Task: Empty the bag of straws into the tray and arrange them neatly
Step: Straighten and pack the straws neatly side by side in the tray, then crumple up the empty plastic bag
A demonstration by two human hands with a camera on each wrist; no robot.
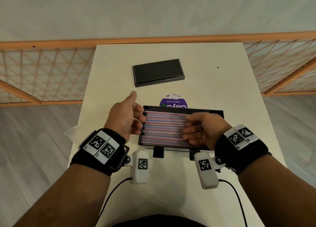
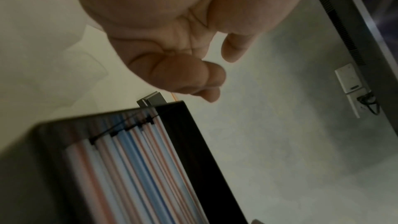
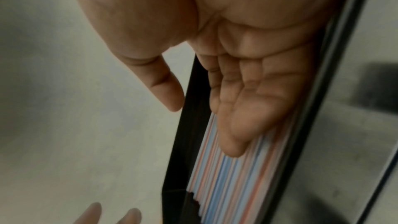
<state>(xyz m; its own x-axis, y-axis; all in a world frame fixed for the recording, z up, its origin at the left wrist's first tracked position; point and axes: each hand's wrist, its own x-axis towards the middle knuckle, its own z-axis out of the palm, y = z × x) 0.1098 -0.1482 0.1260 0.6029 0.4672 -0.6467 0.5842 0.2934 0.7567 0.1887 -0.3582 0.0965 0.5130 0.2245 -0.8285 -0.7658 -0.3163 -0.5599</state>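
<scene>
Straws already lie parallel in tray, bag not visible. Left hand loose at their ends, right hand flat on top; final tidying left.

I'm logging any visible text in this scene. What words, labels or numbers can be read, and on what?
"Clean as you go": upside down on the round purple sticker behind the black straw tray.
Larger white word below it: tray rim cuts it off, unreadable.
Black-and-white square markers on the wristbands: patterns, no words.
</scene>
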